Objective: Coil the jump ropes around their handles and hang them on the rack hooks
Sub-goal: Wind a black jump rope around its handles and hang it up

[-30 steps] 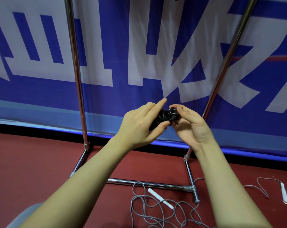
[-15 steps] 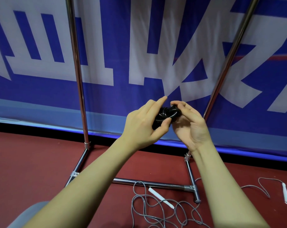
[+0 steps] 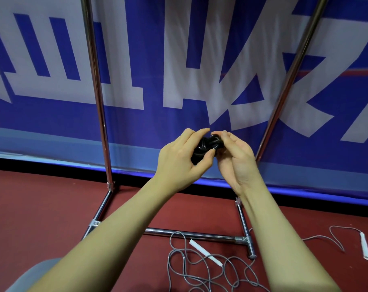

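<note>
Both hands up at chest height in front of the rack point(image 3: 97, 114). Black rope bundle point(image 3: 207, 146) sits between them, wound tight w/ glossy loops showing on top. Left hand point(image 3: 179, 160) grips it from the left: thumb curled under the bundle, index finger stretched over the top. Right hand point(image 3: 235, 159) holds the right end, fingertips pinching at the top loops, palm facing the camera. Handles hidden inside the coil, can't tell how they sit. On the red floor point(image 3: 31, 207) near the rack's base bar: grey rope point(image 3: 200, 270) lying loose & tangled, one white handle point(image 3: 206, 252) on the tangle, the other well off to the right. Blue/white banner point(image 3: 179, 60) behind the rack poles.
</note>
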